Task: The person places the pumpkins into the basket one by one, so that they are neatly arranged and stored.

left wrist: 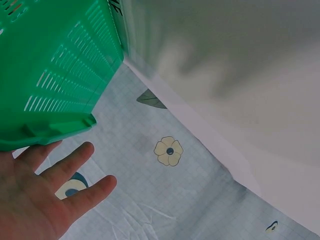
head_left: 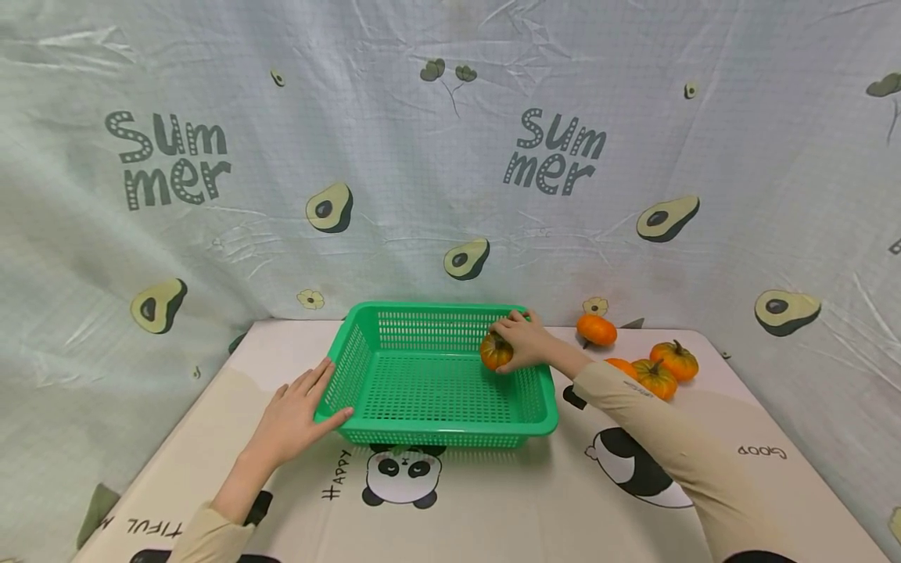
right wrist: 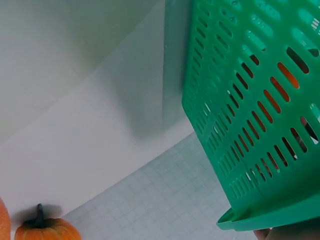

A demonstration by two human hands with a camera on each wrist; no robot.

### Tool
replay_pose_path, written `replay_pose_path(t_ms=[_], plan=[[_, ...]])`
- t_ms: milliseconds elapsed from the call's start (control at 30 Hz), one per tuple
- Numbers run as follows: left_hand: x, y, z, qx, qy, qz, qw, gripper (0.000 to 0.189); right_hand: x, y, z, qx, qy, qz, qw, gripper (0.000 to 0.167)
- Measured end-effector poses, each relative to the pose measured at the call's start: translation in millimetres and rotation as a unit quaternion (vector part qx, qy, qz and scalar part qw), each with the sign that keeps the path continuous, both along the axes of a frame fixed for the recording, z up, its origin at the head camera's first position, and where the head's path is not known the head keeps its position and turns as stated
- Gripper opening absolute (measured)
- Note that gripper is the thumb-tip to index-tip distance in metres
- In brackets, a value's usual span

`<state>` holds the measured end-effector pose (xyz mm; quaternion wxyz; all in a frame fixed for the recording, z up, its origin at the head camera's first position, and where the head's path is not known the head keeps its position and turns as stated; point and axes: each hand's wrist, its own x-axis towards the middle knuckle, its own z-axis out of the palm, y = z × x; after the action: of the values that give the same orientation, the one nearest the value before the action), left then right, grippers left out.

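Observation:
A green slotted plastic basket [head_left: 450,427] sits on the table. Over its right side reaches my right hand [head_left: 524,342], gripping a small orange-and-green pumpkin [head_left: 496,353] inside the basket near the right wall. In the right wrist view, orange shows through the slots of the basket wall [right wrist: 260,120], and the hand is mostly hidden. My left hand [head_left: 296,414] rests against the left rim with fingers straight; the left wrist view shows its spread fingers [left wrist: 90,195] beside the basket rim [left wrist: 65,131].
Right of the basket lie several more pumpkins: an orange one [head_left: 597,330] at the back, a green-streaked one [head_left: 676,360], and others partly behind the right sleeve [head_left: 655,446]. A printed cloth [head_left: 394,156] hangs behind the table [head_left: 493,508].

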<state>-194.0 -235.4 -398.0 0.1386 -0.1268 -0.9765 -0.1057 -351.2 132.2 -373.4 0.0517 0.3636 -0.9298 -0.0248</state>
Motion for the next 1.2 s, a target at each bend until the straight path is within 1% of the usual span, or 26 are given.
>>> replay_pose_path(t_ms=[233,567,767,933,1100,1200], plan=[[2.4,1.2,1.8,0.001,0.008,-0.001,1.0000,0.080,-2.4,-1.8,-4.3,0.041,0.007,-0.014,0.9991,0.070],[3.0,1.2,2.5,-0.001,0.014,-0.002,0.9999,0.079,-3.4,-6.8,-4.2,0.082,-0.003,-0.024,0.9963,0.071],[1.6,1.1,1.5,0.002,0.011,-0.004,0.9999,0.079,-1.2,-9.2,-5.8,0.109,0.014,-0.030,0.9935,0.069],[1.5,1.6,1.1,0.004,0.008,-0.004,1.0000,0.079,0.1,-9.0,-7.4,0.109,0.017,-0.033,0.9934,0.063],[2.5,1.5,1.3,0.004,0.016,-0.008,0.9998,0.079,1.8,-8.7,-6.4,0.100,0.016,-0.018,0.9947,0.060],[2.7,1.3,1.7,0.005,0.012,-0.006,0.9999,0.079,3.4,-8.0,-3.9,0.090,0.019,-0.011,0.9957,0.057]])
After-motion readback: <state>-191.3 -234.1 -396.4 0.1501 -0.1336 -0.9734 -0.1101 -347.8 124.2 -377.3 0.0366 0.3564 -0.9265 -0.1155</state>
